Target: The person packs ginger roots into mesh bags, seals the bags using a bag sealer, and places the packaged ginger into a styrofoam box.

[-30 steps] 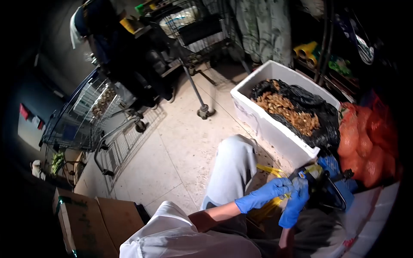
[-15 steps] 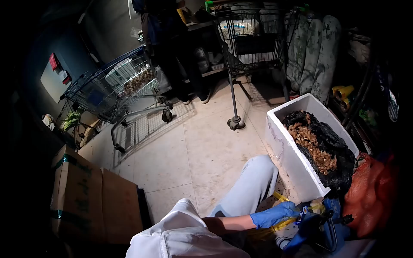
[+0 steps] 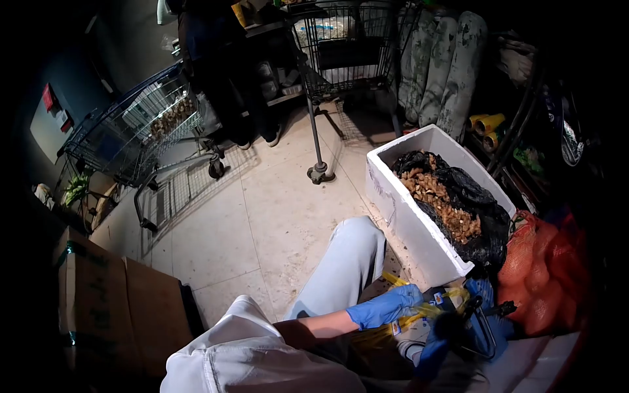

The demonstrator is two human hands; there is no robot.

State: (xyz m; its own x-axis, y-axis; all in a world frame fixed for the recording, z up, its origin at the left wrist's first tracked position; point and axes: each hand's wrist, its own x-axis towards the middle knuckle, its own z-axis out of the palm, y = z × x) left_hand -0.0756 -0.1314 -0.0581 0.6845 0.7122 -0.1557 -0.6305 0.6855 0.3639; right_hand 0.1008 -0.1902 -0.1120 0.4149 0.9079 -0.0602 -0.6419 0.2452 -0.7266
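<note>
My left hand point(image 3: 391, 306), in a blue glove, reaches past my knee with its fingers closed on a yellow net bag point(image 3: 429, 310) with small printed labels. More yellow netting point(image 3: 377, 335) hangs below that hand. My right hand point(image 3: 435, 346), also blue-gloved, is lower and to the right, in shadow; its fingers are blurred and I cannot make out its grip. Close beside it is a dark device with a bent metal bar point(image 3: 486, 334). A white foam box point(image 3: 419, 229) stands just beyond my hands, holding ginger-like roots point(image 3: 445, 204) on a black plastic bag point(image 3: 466, 187).
An orange-red mesh sack point(image 3: 540, 278) stands at the right. Cardboard boxes point(image 3: 121, 301) are at the left. Two shopping carts point(image 3: 141, 134) point(image 3: 341, 56) and a standing person point(image 3: 223, 72) are farther back. Long pale green melon-like shapes point(image 3: 462, 69) lean behind the foam box.
My view has turned to the right, so the surroundings sit farther left. The yellow netting and its labels show more plainly beside my left hand, which stays closed.
</note>
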